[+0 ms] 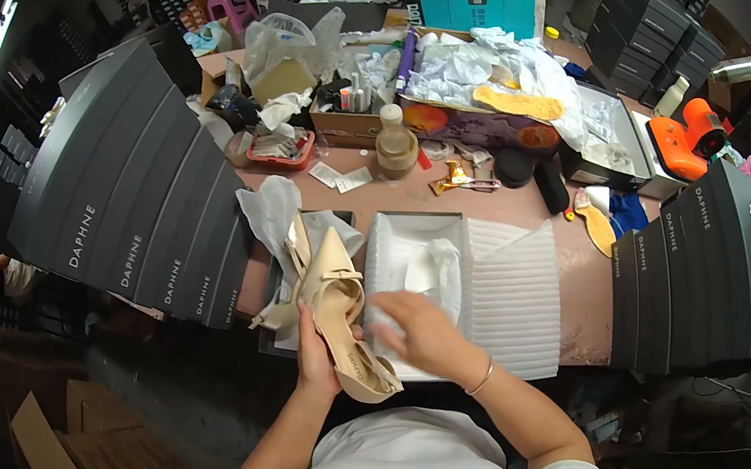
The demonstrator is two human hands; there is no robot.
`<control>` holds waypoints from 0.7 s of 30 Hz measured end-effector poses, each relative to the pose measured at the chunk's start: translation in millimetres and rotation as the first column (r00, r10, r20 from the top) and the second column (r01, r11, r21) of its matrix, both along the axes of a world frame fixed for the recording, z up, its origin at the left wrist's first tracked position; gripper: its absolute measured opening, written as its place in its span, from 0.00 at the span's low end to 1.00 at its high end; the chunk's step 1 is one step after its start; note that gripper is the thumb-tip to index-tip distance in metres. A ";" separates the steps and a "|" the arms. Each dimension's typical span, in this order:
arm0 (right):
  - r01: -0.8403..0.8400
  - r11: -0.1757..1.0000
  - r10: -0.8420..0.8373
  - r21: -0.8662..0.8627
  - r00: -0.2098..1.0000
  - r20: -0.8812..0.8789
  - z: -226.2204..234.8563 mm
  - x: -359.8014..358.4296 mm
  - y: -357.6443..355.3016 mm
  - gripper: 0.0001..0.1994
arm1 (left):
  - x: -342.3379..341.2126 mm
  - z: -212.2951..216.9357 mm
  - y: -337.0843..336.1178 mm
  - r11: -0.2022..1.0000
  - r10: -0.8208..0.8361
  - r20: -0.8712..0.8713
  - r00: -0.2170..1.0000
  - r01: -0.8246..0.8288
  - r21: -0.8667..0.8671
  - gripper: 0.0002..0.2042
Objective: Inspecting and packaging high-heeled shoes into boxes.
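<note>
My left hand (316, 361) is wrapped round a beige pointed shoe (331, 265) with a bow and straps, its toe tilted up and away from me. Close to the shoe's right side, my right hand (426, 334) is smeared by motion; a soft white wad (383, 326) shows at its fingers, its kind unclear. Just left, a second beige shoe (297, 247) rests among white tissue paper (273, 209) over a dark box (264, 340). Beyond my right hand stands an open shoebox (412, 220) lined with ribbed white padding (514, 291), with crumpled white paper (439, 269) inside.
Tall stacks of dark shoeboxes wall in the left (131, 196) and right (699, 271). Toward the back are a liquid bottle (397, 148), a red tray (281, 151), a carton of crumpled paper (471, 127), a yellow insole (597, 228) and an orange tape dispenser (679, 145).
</note>
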State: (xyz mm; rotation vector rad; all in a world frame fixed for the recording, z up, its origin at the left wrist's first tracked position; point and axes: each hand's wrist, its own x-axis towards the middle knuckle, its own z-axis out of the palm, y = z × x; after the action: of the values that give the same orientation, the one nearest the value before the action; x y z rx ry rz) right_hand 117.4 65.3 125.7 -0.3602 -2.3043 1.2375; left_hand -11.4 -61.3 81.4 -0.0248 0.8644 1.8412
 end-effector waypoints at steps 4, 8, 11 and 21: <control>-0.088 0.971 0.044 0.223 0.980 0.196 -48.9 -43.1 -19.7 0.20 | 66.6 22.9 4.2 0.984 0.130 -0.243 0.961 -0.156 -0.089 0.34; -0.255 0.966 0.235 0.047 0.936 0.262 -49.7 -61.9 -18.1 0.27 | 51.2 21.9 -10.1 0.998 -0.001 -0.191 0.982 -0.012 -0.070 0.36; -0.219 0.974 0.195 0.051 0.935 0.298 -27.0 -45.8 -37.4 0.35 | -0.8 4.3 -18.9 0.993 -0.115 -0.165 0.980 0.116 -0.004 0.32; -0.362 0.927 0.371 -0.094 0.860 0.349 -12.1 -73.7 -44.7 0.35 | -29.9 32.8 -6.1 0.993 0.038 -0.322 0.946 -0.071 -0.091 0.22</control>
State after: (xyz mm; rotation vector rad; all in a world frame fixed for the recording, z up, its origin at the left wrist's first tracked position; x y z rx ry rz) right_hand 43.7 20.6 113.6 -0.1675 -2.7721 1.4849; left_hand -41.3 -67.4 114.2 0.1936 1.1940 1.8802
